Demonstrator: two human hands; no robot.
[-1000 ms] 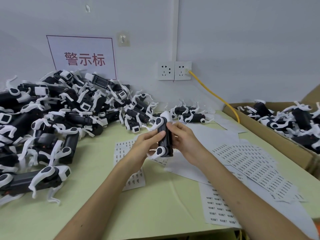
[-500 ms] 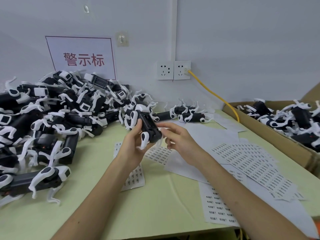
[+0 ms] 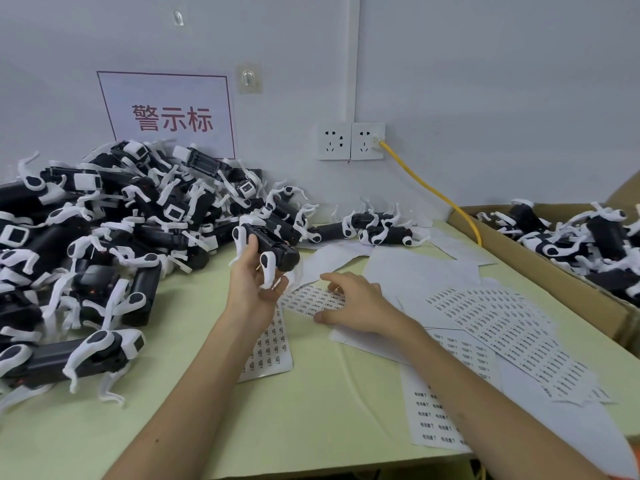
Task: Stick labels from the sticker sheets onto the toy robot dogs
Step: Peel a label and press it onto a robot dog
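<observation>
1. While the left hand [image 3: 254,289] grips the held robot dog [image 3: 273,245] clear of the table [image 3: 311,393], the thumb lies on its near flank and the fingers curl underneath. The dog has a black body and is tilted, and one white leg hangs down onto the fingers.
2. The right hand [image 3: 353,303] is just right of and below the held robot dog. It is palm down with fingers nearly straight, resting on a sticker sheet [image 3: 304,301]. It grips nothing that shows, and I cannot tell whether a label is on a fingertip.
3. That sticker sheet lies flat directly below the held robot dog, with rows of small printed labels.
4. A second sheet [image 3: 270,348] lies further below the held robot dog, partly under the left wrist.
5. Overlapping loose sheets [image 3: 502,323] lie well to the right of the held robot dog, some blank, some printed.
6. A big pile of dogs [image 3: 114,220] sits left of the held robot dog, heaped against the wall.
7. Two stray dogs [image 3: 374,226] lie on their sides just right of and behind the held robot dog.
8. A cardboard box [image 3: 540,268] far right of the held robot dog holds more dogs.
9. Above and behind the held robot dog are wall sockets [image 3: 349,141], and a yellow cable [image 3: 433,192] runs from them toward the box.
10. A red-lettered sign [image 3: 169,114] is on the wall above and left of the held robot dog.
</observation>
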